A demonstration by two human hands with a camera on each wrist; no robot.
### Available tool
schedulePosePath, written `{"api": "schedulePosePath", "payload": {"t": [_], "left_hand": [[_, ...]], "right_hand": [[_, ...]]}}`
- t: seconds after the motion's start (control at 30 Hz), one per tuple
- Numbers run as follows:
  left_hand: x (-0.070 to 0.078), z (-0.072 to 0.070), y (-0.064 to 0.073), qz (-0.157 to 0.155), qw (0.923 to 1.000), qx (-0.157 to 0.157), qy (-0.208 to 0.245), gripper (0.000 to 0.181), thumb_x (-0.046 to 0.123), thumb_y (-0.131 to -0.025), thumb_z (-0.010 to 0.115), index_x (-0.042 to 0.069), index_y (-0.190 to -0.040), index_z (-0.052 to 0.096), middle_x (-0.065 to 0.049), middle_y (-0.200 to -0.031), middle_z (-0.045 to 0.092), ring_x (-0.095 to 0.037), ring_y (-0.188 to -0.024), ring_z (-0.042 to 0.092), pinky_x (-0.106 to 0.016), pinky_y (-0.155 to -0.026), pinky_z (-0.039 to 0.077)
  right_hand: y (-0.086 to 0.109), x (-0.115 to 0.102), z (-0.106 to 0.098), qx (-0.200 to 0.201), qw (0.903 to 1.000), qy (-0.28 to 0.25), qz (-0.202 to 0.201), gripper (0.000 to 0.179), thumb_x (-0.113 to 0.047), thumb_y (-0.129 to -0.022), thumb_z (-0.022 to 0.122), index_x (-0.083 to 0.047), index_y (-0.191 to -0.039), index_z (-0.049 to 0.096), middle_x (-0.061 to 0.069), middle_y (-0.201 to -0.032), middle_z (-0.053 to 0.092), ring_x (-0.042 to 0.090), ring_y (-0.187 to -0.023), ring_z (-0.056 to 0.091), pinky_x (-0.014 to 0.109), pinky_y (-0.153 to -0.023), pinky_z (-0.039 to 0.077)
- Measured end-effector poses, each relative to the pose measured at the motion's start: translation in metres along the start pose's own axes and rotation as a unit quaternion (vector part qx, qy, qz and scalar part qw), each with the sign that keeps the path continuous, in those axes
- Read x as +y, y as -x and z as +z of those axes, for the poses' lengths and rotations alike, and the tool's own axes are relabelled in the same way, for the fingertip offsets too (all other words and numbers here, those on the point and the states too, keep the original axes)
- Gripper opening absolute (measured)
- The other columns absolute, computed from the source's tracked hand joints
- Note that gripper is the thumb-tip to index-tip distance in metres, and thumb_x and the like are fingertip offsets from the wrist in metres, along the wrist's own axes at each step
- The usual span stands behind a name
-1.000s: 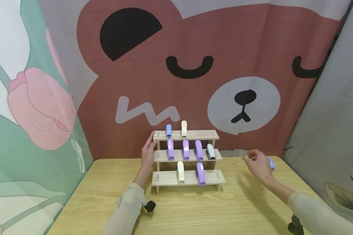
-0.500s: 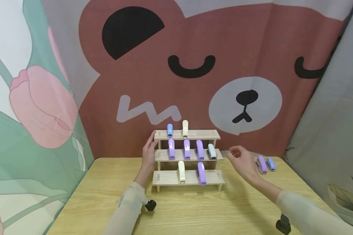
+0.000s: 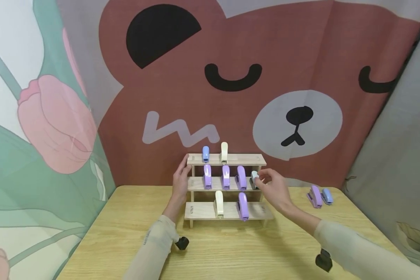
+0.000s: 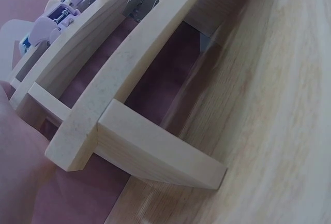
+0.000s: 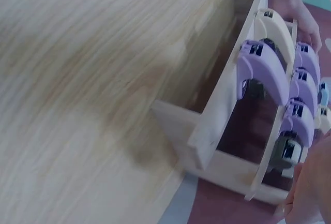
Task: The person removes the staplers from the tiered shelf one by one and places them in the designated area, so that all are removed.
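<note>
A three-tier wooden rack [image 3: 194, 210] stands on the table, bearing several staplers. My left hand [image 3: 179, 184] holds the rack's left end near its upper tiers; its palm edge shows in the left wrist view. At the right end of the middle tier, my right hand [image 3: 274, 190] pinches a small pale grey stapler [image 3: 254, 179] between thumb and fingers, partly covering it. Purple staplers [image 3: 225, 177] line the same tier to its left. A cream stapler [image 3: 219, 204] and a purple stapler [image 3: 243, 206] occupy the bottom tier. On top sit a blue stapler [image 3: 205, 154] and another cream stapler [image 3: 224, 152].
On the table to the right of the rack lie a purple stapler [image 3: 314, 196] and a small blue stapler [image 3: 327, 196], side by side. A curtain [image 3: 175, 97] with a bear face hangs behind the wooden table [image 3: 231, 249].
My right hand has moved left from beside the loose staplers to the pale grey stapler on the middle tier. The left hand keeps its hold on the rack. The view has shifted slightly.
</note>
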State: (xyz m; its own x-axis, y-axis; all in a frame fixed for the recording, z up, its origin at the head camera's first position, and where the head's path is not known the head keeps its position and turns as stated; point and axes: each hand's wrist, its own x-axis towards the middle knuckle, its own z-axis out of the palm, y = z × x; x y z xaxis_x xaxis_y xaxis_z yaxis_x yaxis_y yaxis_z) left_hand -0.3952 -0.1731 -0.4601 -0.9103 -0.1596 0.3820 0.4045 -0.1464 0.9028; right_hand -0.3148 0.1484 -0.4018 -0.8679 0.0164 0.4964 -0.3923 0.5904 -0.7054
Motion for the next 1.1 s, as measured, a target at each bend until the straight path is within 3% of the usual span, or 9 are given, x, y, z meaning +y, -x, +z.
{"api": "schedulePosePath", "payload": {"t": [0.23, 0.4, 0.83, 1.1], "left_hand": [[0.0, 0.0, 0.0, 0.005, 1.0, 0.001, 0.004, 0.047, 0.032, -0.106, 0.054, 0.033, -0.153, 0.049, 0.014, -0.156, 0.042, -0.018, -0.147, 0.029, -0.047, -0.119, 0.021], [-0.001, 0.0, -0.002, 0.01, 0.9999, 0.006, 0.002, 0.047, 0.032, -0.106, 0.055, 0.033, -0.152, 0.05, 0.015, -0.155, 0.043, -0.017, -0.147, 0.03, -0.046, -0.119, 0.02], [-0.002, 0.002, -0.004, 0.006, 1.0, 0.003, -0.002, 0.046, 0.032, -0.105, 0.055, 0.034, -0.152, 0.051, 0.018, -0.153, 0.045, -0.011, -0.145, 0.031, -0.041, -0.119, 0.022], [0.001, 0.001, -0.002, 0.001, 1.0, -0.001, -0.005, 0.046, 0.032, -0.106, 0.054, 0.035, -0.152, 0.05, 0.016, -0.154, 0.043, -0.013, -0.145, 0.031, -0.043, -0.119, 0.021]], "right_hand": [[-0.012, -0.018, 0.015, -0.008, 0.9997, -0.004, -0.021, 0.021, -0.015, -0.09, 0.073, -0.003, -0.107, 0.071, 0.005, -0.092, 0.068, 0.021, -0.083, 0.063, 0.033, -0.068, 0.05], [-0.022, -0.028, 0.025, -0.027, 0.9995, -0.017, -0.008, 0.02, -0.019, -0.092, 0.074, -0.004, -0.106, 0.071, 0.005, -0.089, 0.067, 0.022, -0.079, 0.061, 0.032, -0.064, 0.051], [-0.044, -0.04, 0.044, -0.042, 0.9981, -0.036, 0.026, 0.03, -0.027, -0.09, 0.078, -0.003, -0.107, 0.07, 0.007, -0.089, 0.065, 0.021, -0.081, 0.059, 0.035, -0.072, 0.05], [-0.059, -0.042, 0.052, -0.03, 0.9992, 0.0, 0.029, 0.04, -0.037, -0.089, 0.078, -0.004, -0.111, 0.074, 0.006, -0.091, 0.067, 0.021, -0.084, 0.06, 0.036, -0.074, 0.049]]}}
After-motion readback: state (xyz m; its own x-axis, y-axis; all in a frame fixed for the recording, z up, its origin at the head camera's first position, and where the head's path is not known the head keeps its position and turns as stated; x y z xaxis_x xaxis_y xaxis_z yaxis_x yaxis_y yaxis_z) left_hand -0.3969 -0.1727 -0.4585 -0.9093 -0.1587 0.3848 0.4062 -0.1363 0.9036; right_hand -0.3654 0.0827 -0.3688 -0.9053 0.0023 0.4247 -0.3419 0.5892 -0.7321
